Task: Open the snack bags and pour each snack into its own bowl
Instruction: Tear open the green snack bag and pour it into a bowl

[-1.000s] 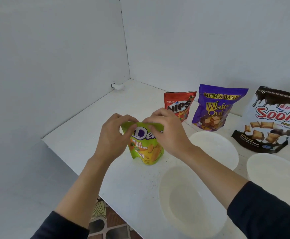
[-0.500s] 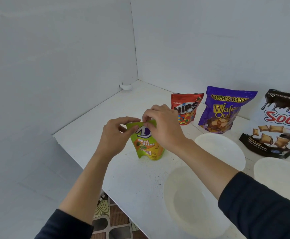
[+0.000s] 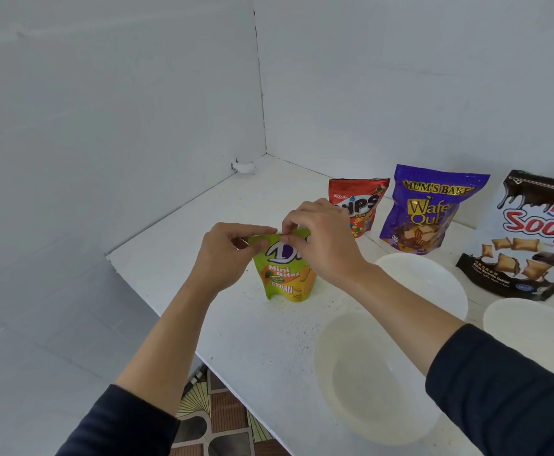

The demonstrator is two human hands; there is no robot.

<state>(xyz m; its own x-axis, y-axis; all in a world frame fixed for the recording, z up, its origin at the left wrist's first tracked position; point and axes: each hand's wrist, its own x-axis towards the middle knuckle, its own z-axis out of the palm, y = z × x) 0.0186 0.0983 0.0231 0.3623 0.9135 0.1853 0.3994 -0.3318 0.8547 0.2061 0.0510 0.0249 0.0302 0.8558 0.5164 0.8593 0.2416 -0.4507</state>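
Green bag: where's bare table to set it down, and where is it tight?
Bare: the table behind the green bag, between the left wall and the red bag; also the strip between green bag, near bowl and front edge. Crowded: the right, bowls packed before the purple bag and brown bag.

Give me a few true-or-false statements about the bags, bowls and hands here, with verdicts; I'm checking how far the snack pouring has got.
1. The left hand and the right hand both pinch the top edge of the green bag. True.
2. Snacks have already been poured out. False: the nearest bowl is empty, and no snack shows in the other bowls.
3. The red bag stands upright to the left of the purple bag. True.
4. The green bag lies flat on its side. False: it stands upright on the table, held at its top.
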